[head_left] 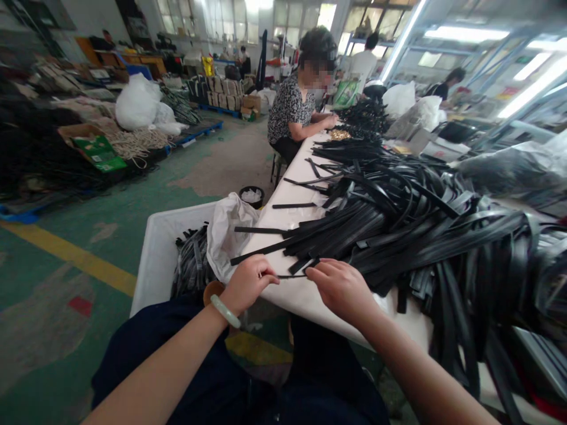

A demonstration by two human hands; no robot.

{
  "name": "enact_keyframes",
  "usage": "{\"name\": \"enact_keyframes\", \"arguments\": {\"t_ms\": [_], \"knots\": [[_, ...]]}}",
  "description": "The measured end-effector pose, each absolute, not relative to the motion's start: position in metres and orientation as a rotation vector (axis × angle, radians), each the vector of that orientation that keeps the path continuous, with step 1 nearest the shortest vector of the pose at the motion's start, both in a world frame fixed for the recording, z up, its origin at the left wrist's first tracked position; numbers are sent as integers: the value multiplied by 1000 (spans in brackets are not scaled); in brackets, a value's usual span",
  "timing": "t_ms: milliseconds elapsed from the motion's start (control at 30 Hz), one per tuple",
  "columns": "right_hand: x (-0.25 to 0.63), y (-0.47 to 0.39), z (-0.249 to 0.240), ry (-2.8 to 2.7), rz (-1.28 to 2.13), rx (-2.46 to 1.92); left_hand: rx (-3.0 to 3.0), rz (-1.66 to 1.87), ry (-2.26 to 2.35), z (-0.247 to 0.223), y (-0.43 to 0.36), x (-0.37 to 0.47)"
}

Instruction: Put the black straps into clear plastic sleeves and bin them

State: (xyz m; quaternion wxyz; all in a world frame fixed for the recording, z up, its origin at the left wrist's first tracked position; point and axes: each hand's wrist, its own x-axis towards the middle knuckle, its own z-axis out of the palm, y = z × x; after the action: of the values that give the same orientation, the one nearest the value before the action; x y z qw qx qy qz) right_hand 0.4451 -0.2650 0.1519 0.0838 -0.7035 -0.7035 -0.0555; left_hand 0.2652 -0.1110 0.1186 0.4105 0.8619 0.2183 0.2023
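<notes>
Both of my hands are over the near corner of a white-covered table (295, 298). Between them runs a thin black strap (292, 277), seen edge-on. My left hand (251, 280), with a pale bangle at the wrist, pinches its left end. The fingers of my right hand (339, 286) are closed on its right end, where the strap goes out of sight under the hand. Just beyond my hands lies a big heap of flat black straps (381, 224), some with ends sticking out toward the left table edge.
A white bin (153, 248) with more dark straps (192, 260) stands left of the table, a whitish sack (228, 227) over its side. A co-worker (292, 106) sits farther along the table. Clear plastic bags (514, 165) lie at the right.
</notes>
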Motion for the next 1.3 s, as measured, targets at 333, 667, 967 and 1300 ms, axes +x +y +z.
{"name": "enact_keyframes", "arguments": {"t_ms": [333, 667, 967, 1300], "knots": [[416, -232, 157, -2354, 28, -2014, 2378, 449, 502, 113, -111, 256], [426, -232, 158, -2059, 119, -2221, 2233, 479, 673, 120, -114, 255], [457, -266, 191, -2151, 274, -1772, 2036, 445, 496, 113, -112, 244], [422, -274, 178, -2330, 228, -1825, 1929, 494, 510, 123, -160, 256]]}}
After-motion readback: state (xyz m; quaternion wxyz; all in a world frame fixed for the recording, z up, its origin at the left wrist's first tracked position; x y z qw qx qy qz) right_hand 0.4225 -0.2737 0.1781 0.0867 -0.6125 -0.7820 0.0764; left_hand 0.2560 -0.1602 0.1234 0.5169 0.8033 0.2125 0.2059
